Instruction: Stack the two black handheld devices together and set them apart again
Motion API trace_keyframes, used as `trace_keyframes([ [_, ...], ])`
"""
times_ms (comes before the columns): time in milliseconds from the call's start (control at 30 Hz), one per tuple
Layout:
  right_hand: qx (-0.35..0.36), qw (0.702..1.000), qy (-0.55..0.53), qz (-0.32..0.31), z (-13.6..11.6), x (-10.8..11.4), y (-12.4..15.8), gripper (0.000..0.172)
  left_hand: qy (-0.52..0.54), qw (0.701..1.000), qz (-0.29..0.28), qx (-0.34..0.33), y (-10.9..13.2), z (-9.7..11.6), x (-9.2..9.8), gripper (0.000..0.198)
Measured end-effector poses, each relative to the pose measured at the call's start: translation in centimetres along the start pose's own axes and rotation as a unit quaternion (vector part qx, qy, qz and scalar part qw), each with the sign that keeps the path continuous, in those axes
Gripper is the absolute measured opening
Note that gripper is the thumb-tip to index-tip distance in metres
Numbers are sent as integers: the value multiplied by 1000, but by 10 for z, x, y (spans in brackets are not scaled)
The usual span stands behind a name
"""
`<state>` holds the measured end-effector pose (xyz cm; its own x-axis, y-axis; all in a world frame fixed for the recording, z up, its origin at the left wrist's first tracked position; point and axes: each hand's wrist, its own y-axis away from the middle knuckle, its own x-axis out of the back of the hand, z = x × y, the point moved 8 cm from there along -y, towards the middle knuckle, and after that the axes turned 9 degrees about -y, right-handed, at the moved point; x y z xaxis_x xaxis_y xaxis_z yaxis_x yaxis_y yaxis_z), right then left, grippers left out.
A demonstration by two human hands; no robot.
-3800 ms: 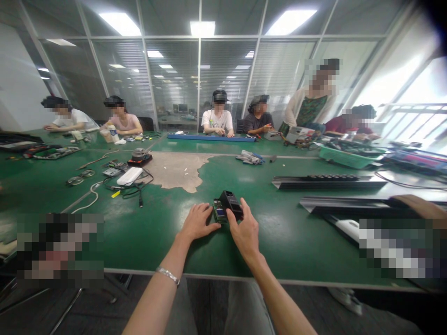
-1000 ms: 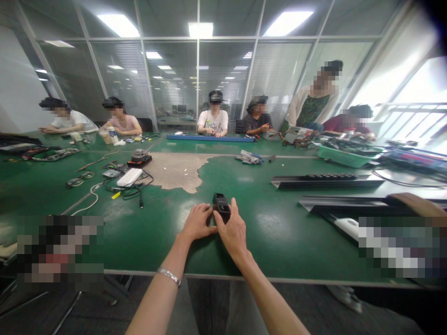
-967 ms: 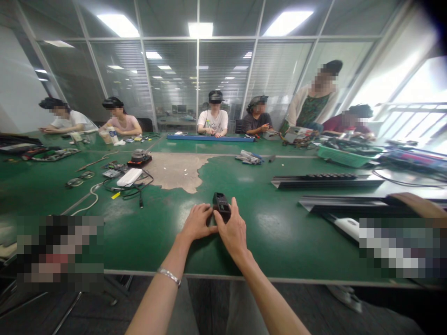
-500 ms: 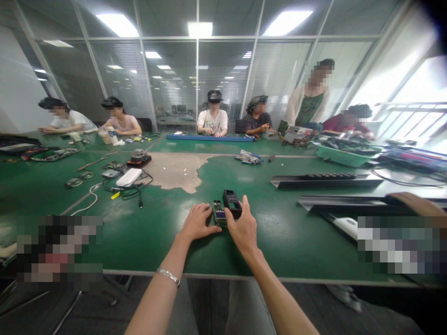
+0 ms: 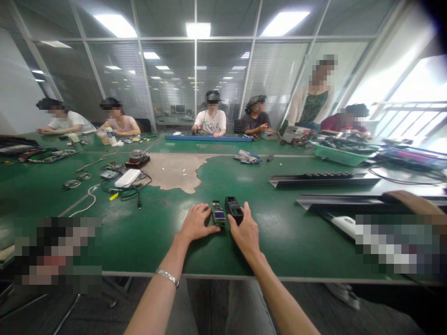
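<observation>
A small green circuit board (image 5: 218, 217) with a blue-lit display lies on the table in front of me. My left hand (image 5: 197, 223) rests at its left side, the thumb along the near edge and the fingertips against the far left part. To the right of the board is a black plastic housing (image 5: 234, 210) with rectangular openings. My right hand (image 5: 247, 230) has it between the thumb on the left and the fingers on the right. The board and housing are apart, with a narrow gap between them. The undersides of both are hidden.
Cables and a white box (image 5: 128, 178) lie to the left, near glasses (image 5: 77, 180). Long black metal profiles (image 5: 324, 180) are on the right, with a green basket (image 5: 344, 156) behind. Several people sit across the table (image 5: 279, 242); another person's arm (image 5: 415, 202) reaches in at right.
My right hand has brought the black housing slightly towards me and to the right, widening the gap to the circuit board. My left hand has stayed nearly still beside the board.
</observation>
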<state>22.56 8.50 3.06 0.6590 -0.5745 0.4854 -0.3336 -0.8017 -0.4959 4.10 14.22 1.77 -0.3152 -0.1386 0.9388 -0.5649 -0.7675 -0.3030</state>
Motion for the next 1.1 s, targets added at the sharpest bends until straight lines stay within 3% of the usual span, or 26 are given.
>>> trace_keyframes([
  [500,-1,1000,10,-12,11,-10,9,84,-5,1000,3,-8,0,2,2,87],
  [833,30,999,43,9,5,-6,12,84,10,1000,0,0,0,0,2,89],
  [1100,18,999,36,9,9,-7,13,83,11,1000,4,0,0,2,4,79],
])
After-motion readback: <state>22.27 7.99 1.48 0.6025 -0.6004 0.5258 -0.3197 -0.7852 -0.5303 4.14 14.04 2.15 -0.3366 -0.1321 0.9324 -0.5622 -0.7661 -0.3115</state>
